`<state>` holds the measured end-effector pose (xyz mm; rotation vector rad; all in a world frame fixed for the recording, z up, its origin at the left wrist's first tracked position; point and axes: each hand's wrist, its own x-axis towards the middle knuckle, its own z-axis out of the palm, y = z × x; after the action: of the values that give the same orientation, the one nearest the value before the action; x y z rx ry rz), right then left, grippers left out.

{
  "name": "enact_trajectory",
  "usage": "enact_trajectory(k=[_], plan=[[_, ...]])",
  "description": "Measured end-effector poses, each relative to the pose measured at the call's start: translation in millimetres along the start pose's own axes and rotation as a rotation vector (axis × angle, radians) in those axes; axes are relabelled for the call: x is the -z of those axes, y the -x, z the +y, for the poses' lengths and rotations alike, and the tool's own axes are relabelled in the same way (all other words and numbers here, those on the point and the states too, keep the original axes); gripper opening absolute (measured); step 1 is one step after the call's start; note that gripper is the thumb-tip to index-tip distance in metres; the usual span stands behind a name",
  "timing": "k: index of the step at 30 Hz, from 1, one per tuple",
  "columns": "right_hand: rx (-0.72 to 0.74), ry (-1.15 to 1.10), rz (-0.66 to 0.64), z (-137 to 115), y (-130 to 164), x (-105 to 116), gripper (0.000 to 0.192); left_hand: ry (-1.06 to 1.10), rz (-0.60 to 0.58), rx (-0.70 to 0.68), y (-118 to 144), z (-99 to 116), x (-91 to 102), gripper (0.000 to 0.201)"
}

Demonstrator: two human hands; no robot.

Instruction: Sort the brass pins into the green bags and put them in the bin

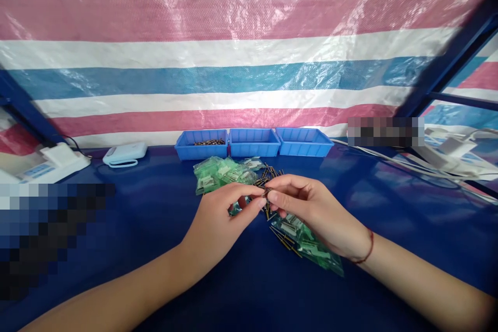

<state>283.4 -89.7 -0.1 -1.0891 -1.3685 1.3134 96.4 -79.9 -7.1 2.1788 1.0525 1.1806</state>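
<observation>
The left hand (218, 212) and right hand (311, 205) have bent fingers (290, 181) close together, forearms (132, 282) slanting inward.

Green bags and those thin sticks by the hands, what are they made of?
The green bags seem to be thin plastic film: glossy, crinkly and see-through. The thin sticks may be metal, from their gold and dark colouring; they're too small to judge the finish.

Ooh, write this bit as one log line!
left hand: pinching tiny part; right hand: pinching same part; nearby: loose thin rods, green bags; behind: blue bins
</observation>
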Motion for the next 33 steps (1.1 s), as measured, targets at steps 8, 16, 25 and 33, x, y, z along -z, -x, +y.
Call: enact_trajectory(k=[8, 16, 25, 33], plan=[[0.035, -0.009, 0.015, 4.9, -0.8, -6.0, 0.017, -0.153, -0.013, -0.218, -0.3, -10.7, -1.4, 0.012], [0.592, 0.583, 0.179, 9.8, 5.5, -6.7, 0.016, 0.048, -0.158, 0.055, -0.5, -2.9, -3.3, 0.017], [0.933, 0.838, 0.166, -3.6, -6.0, 14.6, 0.022, -0.019, -0.042, 0.171, -39.1, -16.0, 11.8, 0.023], [0.507, 1.056, 0.091, 1.3, -34.8, 65.3, 0.018, -0.689, 0.225, 0.048, -107.8, -65.8, 41.8, 0.037]])
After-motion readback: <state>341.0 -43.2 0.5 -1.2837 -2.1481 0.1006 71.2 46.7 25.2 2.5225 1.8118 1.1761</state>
